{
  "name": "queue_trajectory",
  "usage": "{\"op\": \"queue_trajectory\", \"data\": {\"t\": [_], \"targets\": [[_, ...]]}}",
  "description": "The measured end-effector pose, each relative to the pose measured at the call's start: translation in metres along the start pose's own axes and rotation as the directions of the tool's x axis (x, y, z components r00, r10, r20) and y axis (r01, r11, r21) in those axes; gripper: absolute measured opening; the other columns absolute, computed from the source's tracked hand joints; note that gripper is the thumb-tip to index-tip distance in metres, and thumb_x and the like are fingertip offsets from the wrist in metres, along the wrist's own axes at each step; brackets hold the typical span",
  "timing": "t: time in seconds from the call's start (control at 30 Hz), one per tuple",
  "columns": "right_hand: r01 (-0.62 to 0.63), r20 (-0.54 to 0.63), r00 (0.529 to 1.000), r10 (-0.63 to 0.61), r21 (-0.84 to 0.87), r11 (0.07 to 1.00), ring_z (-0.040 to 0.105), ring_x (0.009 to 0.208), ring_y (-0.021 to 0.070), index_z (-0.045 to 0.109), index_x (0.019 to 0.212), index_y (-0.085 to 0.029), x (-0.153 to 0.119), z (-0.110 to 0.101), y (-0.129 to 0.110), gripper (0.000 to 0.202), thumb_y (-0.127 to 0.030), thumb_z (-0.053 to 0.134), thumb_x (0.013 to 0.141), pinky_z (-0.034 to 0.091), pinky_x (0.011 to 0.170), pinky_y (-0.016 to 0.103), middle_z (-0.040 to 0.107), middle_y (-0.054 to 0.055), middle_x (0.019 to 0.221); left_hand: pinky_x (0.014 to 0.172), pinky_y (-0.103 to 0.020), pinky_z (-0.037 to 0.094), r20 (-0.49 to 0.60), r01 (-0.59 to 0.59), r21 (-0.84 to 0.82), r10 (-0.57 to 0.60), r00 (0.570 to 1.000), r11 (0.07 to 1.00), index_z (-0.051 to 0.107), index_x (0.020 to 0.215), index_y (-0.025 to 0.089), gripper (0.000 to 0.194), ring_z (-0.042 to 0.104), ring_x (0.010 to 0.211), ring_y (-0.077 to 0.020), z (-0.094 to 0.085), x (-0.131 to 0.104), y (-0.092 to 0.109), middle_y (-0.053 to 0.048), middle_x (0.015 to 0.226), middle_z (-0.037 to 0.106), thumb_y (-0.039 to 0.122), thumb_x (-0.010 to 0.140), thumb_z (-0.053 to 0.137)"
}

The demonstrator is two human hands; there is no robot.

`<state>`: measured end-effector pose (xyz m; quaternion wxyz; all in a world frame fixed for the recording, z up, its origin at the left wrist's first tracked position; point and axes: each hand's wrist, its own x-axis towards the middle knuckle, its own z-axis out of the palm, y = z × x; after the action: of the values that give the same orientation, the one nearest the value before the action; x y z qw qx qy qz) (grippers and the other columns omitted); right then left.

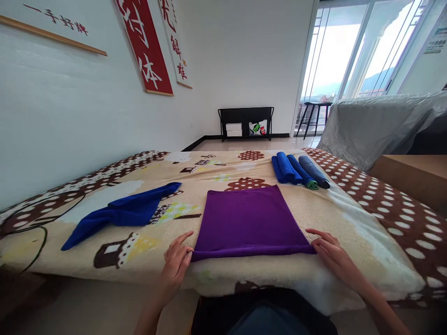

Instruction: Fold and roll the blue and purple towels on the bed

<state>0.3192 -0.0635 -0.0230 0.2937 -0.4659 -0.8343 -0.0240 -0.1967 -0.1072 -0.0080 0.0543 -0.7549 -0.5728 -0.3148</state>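
A purple cloth (244, 218) lies spread flat on the patterned blanket in front of me, its near edge turned over into a narrow strip. At the near left corner of that strip, my left hand (178, 256) pinches the fabric between thumb and fingers. My right hand (328, 249) grips the near right corner, its index finger stretched out away from the cloth. To the left, a crumpled blue cloth (122, 211) lies loose. Several rolled cloths (287, 166), blue and dark grey-blue, sit side by side at the far right.
Beneath everything is a cream blanket (216, 274) with a brown, white-dotted border. A black cable (45, 242) runs along its left side. Beyond stand a black rack (246, 116), a stool (316, 111) and plastic-covered furniture (377, 123). A cardboard box (412, 181) is at the right.
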Motion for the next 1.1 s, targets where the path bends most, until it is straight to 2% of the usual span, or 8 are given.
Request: {"op": "queue_trajectory", "data": {"t": [0.1,0.2,0.27,0.43,0.57,0.87,1.0,1.1], "targets": [[-0.112,-0.134,0.987,0.087,-0.191,0.975,0.058,0.119,0.0261,0.064,0.084,-0.021,0.018,0.017,-0.012,0.028,-0.025,0.04,0.098,0.045,0.097,0.047,0.061,0.008,0.134,0.101,-0.055,0.042,-0.135,0.132,0.137,-0.113,0.984,0.982,0.063,0.08,0.02,0.025,0.051,0.127,-0.0322,0.018,0.016,0.012,-0.012,0.139,0.058,0.025,0.095,0.043],[-0.265,-0.334,0.93,0.156,-0.314,0.912,0.053,0.126,0.0322,0.065,0.098,-0.018,0.036,0.039,-0.043,0.021,-0.015,0.046,0.091,0.035,0.103,0.055,0.058,0.014,0.137,0.1,-0.062,0.038,-0.368,0.265,0.233,-0.168,0.915,0.936,0.065,0.095,0.019,0.017,0.051,0.128,-0.037,0.043,0.028,0.044,-0.018,0.139,0.057,0.018,0.092,0.049],[-0.211,-0.357,0.928,0.105,-0.271,0.939,0.051,0.13,0.0302,0.065,0.109,-0.018,0.045,0.055,-0.073,0.029,-0.009,0.045,0.089,0.033,0.106,0.052,0.056,0.013,0.141,0.104,-0.058,0.037,-0.389,0.149,0.237,-0.047,0.92,0.96,0.062,0.115,0.02,0.029,0.05,0.132,-0.034,0.06,0.032,0.074,-0.017,0.143,0.056,0.011,0.092,0.046],[0.185,-0.205,0.958,-0.2,-0.09,0.979,0.049,0.136,0.0193,0.055,0.138,-0.022,0.058,0.089,-0.137,0.051,-0.006,0.037,0.093,0.038,0.109,0.039,0.056,0.005,0.143,0.109,-0.041,0.042,-0.146,-0.351,0.148,0.371,0.917,0.925,0.05,0.14,0.019,0.048,0.053,0.134,-0.0207,0.096,0.036,0.125,-0.01,0.139,0.062,0.006,0.096,0.037],[0.217,-0.119,0.966,-0.23,-0.112,0.97,0.046,0.139,0.0195,0.041,0.151,-0.022,0.057,0.089,-0.136,0.053,-0.014,0.038,0.099,0.038,0.113,0.04,0.05,0.004,0.149,0.105,-0.041,0.046,-0.075,-0.38,0.159,0.395,0.916,0.911,0.042,0.149,0.019,0.049,0.058,0.13,-0.0208,0.097,0.035,0.111,-0.009,0.138,0.063,0.013,0.1,0.038],[0.065,-0.111,0.989,-0.099,-0.28,0.958,0.048,0.137,0.0215,0.043,0.15,-0.019,0.012,0.056,-0.05,0.049,-0.035,0.044,0.103,0.032,0.116,0.043,0.052,0.006,0.147,0.119,-0.045,0.02,-0.053,-0.237,0.308,0.265,0.963,0.922,0.047,0.146,0.02,0.048,0.055,0.133,-0.0236,0.05,0.003,0.043,-0.01,0.143,0.059,0.027,0.098,0.05],[-0.013,-0.207,0.977,-0.052,-0.299,0.954,0.049,0.137,0.0247,0.053,0.142,-0.017,0.013,0.056,-0.065,0.043,-0.034,0.045,0.103,0.023,0.12,0.048,0.055,0.01,0.144,0.12,-0.052,0.009,-0.129,-0.156,0.323,0.207,0.97,0.933,0.052,0.141,0.018,0.044,0.057,0.129,-0.0263,0.055,0.006,0.065,-0.012,0.139,0.062,0.022,0.097,0.047],[0.08,-0.121,0.987,-0.11,-0.227,0.971,0.044,0.14,0.0224,0.05,0.145,-0.018,0.031,0.064,-0.099,0.044,-0.028,0.043,0.102,0.031,0.117,0.043,0.05,0.008,0.149,0.117,-0.044,0.025,-0.028,-0.286,0.223,0.299,0.954,0.932,0.05,0.143,0.014,0.049,0.053,0.134,-0.0229,0.068,0.021,0.099,-0.011,0.142,0.06,0.013,0.095,0.041]]}}
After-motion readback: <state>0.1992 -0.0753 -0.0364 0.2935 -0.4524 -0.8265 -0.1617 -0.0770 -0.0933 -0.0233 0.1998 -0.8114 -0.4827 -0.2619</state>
